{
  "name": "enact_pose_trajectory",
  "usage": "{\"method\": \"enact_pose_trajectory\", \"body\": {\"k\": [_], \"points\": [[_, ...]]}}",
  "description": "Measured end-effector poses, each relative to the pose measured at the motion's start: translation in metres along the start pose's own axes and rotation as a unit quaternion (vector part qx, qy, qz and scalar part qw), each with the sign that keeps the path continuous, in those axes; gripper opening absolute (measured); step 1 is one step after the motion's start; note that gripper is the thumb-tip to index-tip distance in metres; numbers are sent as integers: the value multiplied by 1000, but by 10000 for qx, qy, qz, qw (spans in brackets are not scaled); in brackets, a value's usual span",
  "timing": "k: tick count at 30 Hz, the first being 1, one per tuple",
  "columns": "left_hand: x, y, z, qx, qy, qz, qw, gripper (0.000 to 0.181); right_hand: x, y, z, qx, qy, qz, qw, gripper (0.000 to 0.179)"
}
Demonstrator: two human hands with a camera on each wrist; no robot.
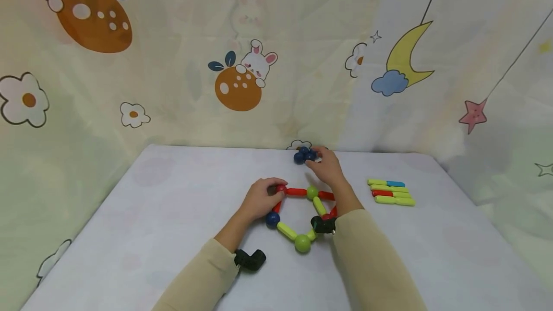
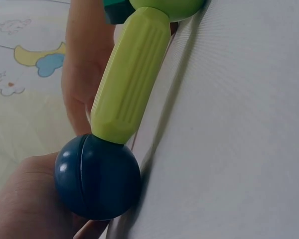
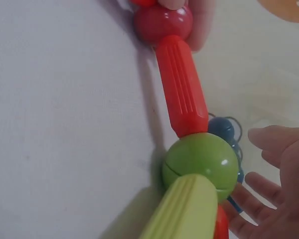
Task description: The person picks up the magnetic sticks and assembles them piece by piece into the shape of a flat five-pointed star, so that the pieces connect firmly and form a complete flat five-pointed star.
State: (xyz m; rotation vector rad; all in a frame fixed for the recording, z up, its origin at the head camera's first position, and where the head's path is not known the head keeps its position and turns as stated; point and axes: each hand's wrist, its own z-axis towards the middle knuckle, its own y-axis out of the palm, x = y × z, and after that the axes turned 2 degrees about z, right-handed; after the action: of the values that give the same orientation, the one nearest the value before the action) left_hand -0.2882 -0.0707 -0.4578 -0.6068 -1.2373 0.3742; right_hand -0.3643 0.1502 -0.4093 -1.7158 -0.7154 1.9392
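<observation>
My left hand [image 1: 261, 198] pinches a red ball [image 1: 282, 188] at the far-left corner of a ring of coloured rods and balls. In the right wrist view, its fingertips show on that red ball [image 3: 164, 24]. A red rod joins this ball to a green ball [image 1: 312, 192]; a blue ball [image 1: 272, 220] sits nearer me, below the left hand. My right hand [image 1: 329, 167] reaches over the ring to a cluster of dark blue balls [image 1: 304, 155] near the table's far edge. Its fingers are spread beside these balls [image 3: 222, 128] in the right wrist view.
Several rods [image 1: 390, 193], mostly yellow-green with red and blue parts, lie in a stack to the right of the ring. Another green ball [image 1: 302, 244] forms the ring's near corner. A patterned cloth [image 1: 181, 85] hangs behind the white table [image 1: 173, 224].
</observation>
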Motion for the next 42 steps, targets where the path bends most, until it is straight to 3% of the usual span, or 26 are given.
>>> {"method": "enact_pose_trajectory", "body": {"k": [9,17,25,33,42], "points": [[-4,3,1,42,-8,38,10000,29,1,9,8,-361,203,-709,9966,62],[-6,2,1,58,54,95,9999,29,-6,10,5,-240,367,-901,9950,50],[-8,3,4,79,143,161,9997,28,-8,9,2,-262,413,-1131,9924,54],[-6,2,4,120,160,159,9997,28,-10,8,-1,-303,462,-1060,9928,42],[-7,1,3,117,184,147,9997,28,-11,3,-7,-125,622,-448,9970,42]]}}
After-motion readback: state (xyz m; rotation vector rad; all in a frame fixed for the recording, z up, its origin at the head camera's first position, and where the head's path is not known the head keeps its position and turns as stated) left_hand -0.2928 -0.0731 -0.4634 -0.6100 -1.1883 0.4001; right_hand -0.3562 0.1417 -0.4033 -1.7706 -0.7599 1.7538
